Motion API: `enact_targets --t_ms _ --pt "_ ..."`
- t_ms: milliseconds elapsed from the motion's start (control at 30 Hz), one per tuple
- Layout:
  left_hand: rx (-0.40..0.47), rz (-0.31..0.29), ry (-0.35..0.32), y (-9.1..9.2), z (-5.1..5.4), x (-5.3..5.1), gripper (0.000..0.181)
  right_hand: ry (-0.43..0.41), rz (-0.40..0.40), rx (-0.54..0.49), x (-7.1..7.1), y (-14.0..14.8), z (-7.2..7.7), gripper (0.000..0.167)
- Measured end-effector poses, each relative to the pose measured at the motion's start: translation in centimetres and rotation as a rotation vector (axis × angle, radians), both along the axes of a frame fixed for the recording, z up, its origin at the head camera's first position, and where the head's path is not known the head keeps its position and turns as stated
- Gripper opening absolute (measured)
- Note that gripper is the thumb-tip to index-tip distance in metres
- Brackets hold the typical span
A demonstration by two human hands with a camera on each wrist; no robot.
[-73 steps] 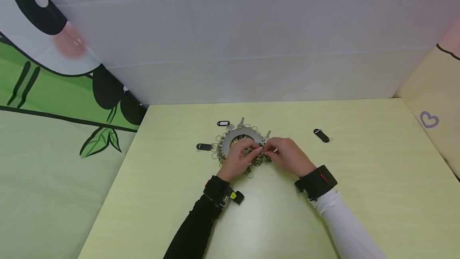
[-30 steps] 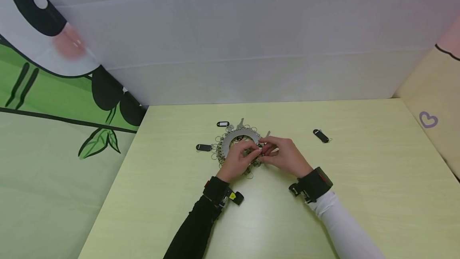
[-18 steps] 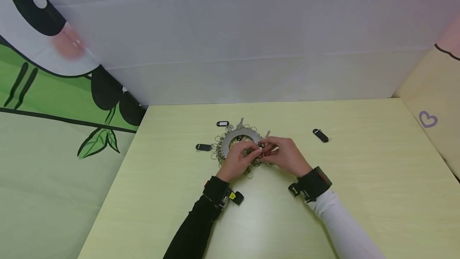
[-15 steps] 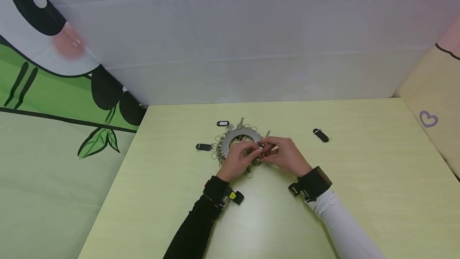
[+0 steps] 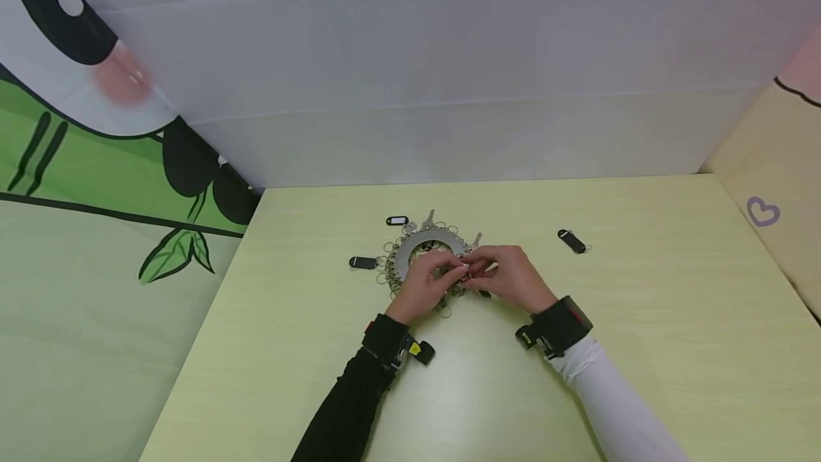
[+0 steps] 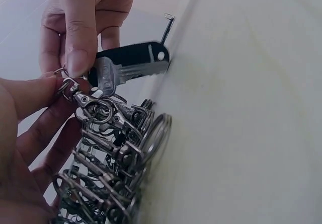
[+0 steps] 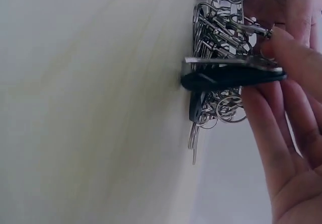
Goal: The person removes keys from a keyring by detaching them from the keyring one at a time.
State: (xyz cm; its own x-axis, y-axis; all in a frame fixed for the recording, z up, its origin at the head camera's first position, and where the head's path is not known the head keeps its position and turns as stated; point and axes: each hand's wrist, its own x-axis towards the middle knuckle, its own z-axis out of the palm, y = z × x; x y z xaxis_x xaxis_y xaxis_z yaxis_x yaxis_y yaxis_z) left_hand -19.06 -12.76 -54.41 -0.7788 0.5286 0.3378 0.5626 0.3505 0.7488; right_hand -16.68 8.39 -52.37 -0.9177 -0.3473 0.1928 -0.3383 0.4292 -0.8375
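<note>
While left hand [image 5: 426,284] and right hand [image 5: 512,276] pinch small rings [image 6: 64,88], left-side tags [image 5: 363,262] seem hung, the right-side tag [image 5: 572,241] outstanding.

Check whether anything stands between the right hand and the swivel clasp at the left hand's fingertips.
Nothing visible blocks it: in the left wrist view, the thumb of the right hand is close to the swivel clasp. The silver key and black key tag lie right of that thumb.

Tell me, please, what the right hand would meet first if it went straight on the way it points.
Most likely the left hand, close ahead at the clips, though depth there is unclear.
</note>
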Motion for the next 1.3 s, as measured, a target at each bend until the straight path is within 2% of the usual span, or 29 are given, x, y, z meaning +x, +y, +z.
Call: enact_targets --t_ms 233,367,633,867,1100,1300 --pt "0.013 -0.02 0.015 -0.1 -0.3 0.1 0.01 0.064 0.009 0.002 0.7 -0.4 -0.1 0.041" --pt "0.012 -0.023 0.007 -0.2 -0.4 0.2 0.011 0.051 0.006 -0.005 1.1 -0.5 0.0 0.043" --pt "0.024 -0.035 0.004 -0.7 -0.5 0.6 0.012 0.045 -0.014 0.021 1.4 -0.9 -0.1 0.023" --pt "-0.002 -0.038 0.012 -0.9 -0.5 0.8 0.011 0.104 -0.029 -0.008 1.9 -1.1 0.0 0.031" --pt "-0.017 -0.041 -0.007 -1.2 -0.5 1.0 0.01 0.071 -0.015 -0.004 2.3 -1.3 0.0 0.04" --pt "-0.004 -0.053 0.004 -1.5 -0.5 1.4 0.01 0.017 -0.003 -0.004 2.6 -1.6 0.0 0.034"
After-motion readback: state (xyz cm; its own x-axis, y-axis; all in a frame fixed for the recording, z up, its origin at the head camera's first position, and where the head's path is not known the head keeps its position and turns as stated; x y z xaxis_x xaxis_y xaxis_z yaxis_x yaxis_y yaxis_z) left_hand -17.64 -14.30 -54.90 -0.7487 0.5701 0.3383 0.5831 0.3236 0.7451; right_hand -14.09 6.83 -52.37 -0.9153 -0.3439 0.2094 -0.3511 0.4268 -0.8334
